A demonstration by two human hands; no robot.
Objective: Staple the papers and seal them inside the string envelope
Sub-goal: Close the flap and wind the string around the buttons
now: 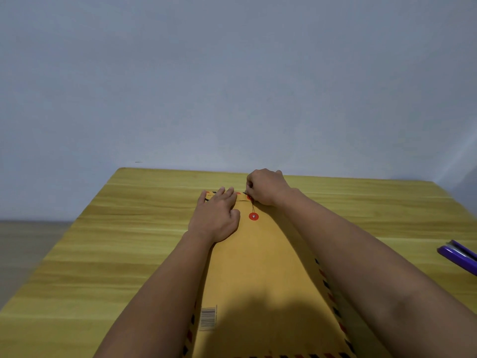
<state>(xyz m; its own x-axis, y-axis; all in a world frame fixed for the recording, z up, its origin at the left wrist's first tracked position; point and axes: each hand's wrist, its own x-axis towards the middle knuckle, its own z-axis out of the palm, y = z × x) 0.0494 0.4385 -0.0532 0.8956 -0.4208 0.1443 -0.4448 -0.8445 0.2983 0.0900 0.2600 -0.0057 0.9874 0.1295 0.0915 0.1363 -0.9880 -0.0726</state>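
Note:
A brown string envelope [260, 275] with a red and black striped border lies lengthwise on the wooden table [108, 244], its flap end far from me. My left hand [215, 218] presses flat on the flap end, fingers straight. My right hand [265, 187] is curled at the upper red button, pinching the thin dark string [253, 206]. The string runs down to the lower red button [254, 216]. The papers are not visible. A purple stapler [458, 255] lies at the table's right edge, partly cut off.
A plain grey-blue wall [232, 73] rises right behind the table's far edge. The floor shows past the table's left side. A barcode is printed near the envelope's near left corner.

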